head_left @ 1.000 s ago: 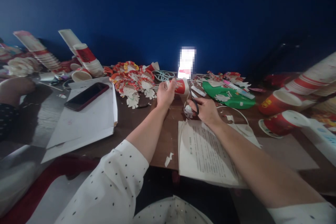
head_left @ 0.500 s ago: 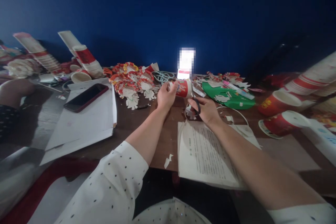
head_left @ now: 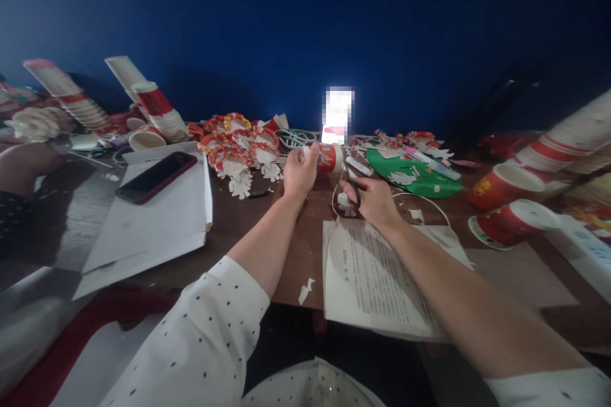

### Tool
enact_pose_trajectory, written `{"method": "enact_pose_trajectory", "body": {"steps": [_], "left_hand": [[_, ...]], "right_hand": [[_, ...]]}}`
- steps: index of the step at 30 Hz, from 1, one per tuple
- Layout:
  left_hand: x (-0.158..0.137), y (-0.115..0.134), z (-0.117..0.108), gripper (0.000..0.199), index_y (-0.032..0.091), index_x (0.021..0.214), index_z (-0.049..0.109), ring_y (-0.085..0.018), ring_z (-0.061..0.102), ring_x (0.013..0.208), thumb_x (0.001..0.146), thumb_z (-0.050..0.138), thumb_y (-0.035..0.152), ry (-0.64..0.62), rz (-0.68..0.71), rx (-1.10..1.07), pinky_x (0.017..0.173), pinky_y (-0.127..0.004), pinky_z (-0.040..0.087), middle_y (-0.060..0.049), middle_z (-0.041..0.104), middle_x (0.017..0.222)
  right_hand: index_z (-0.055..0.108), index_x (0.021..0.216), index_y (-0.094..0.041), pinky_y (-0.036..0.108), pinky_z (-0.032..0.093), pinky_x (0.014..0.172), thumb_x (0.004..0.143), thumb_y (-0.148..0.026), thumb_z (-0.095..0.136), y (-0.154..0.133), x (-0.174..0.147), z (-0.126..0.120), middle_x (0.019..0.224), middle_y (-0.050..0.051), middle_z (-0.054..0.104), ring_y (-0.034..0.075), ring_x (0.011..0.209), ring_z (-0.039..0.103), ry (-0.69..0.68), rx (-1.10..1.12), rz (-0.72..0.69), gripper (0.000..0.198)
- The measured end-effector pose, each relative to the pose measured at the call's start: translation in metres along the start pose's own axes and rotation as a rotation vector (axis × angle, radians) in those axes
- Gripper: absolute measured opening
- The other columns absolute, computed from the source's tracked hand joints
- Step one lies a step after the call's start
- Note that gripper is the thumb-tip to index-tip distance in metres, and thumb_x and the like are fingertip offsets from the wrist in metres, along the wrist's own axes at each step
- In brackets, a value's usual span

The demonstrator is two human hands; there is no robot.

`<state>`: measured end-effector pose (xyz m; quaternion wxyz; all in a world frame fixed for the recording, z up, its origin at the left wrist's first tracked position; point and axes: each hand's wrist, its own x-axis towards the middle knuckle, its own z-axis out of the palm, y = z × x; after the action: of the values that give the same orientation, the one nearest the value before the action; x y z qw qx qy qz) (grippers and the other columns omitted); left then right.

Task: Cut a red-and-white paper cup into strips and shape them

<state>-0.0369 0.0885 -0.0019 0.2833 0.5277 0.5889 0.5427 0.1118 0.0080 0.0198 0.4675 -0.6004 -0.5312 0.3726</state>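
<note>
In the head view, the person's left hand [head_left: 300, 175] grips a red-and-white paper cup [head_left: 329, 158] tipped sideways above the table [head_left: 308, 248]. The right hand [head_left: 379, 203] holds dark scissors [head_left: 354, 184] by the handles, blades beside the cup's white end; contact is unclear.

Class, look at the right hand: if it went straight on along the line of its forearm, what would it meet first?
Most likely the red-and-white paper cup in the left hand; the right hand's scissors may already touch it, as depth is unclear here.
</note>
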Motion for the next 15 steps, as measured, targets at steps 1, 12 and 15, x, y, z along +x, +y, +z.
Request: {"method": "enact_pose_trajectory", "body": {"steps": [1,12,15], "left_hand": [[0.001,0.0,-0.001,0.047,0.02,0.1,0.063,-0.022,0.061,0.087,0.083,0.051,0.062,0.009,-0.01,0.004,0.076,-0.033,0.046,-0.007,0.065,0.09],[-0.008,0.006,0.003,0.038,0.02,0.08,0.06,-0.016,0.053,0.071,0.081,0.054,0.058,-0.025,0.069,0.104,0.068,-0.026,0.039,-0.001,0.059,0.073],[-0.008,0.007,0.003,0.038,0.02,0.076,0.057,-0.015,0.051,0.069,0.081,0.054,0.058,-0.015,0.065,0.118,0.067,-0.026,0.038,0.0,0.056,0.071]], "right_hand": [[0.07,0.068,-0.015,0.021,0.038,0.037,0.06,-0.053,0.076,0.0,0.0,0.001,0.049,-0.002,0.053,0.009,0.04,0.049,-0.005,0.006,0.016,0.039],[0.073,0.08,-0.014,0.02,0.041,0.04,0.06,-0.05,0.076,0.01,0.008,-0.002,0.053,-0.001,0.058,0.01,0.043,0.052,0.044,0.071,0.059,0.041],[0.073,0.078,-0.014,0.02,0.038,0.038,0.063,-0.05,0.074,0.01,0.008,-0.003,0.051,-0.002,0.055,0.009,0.041,0.051,0.043,0.04,0.027,0.039]]}}
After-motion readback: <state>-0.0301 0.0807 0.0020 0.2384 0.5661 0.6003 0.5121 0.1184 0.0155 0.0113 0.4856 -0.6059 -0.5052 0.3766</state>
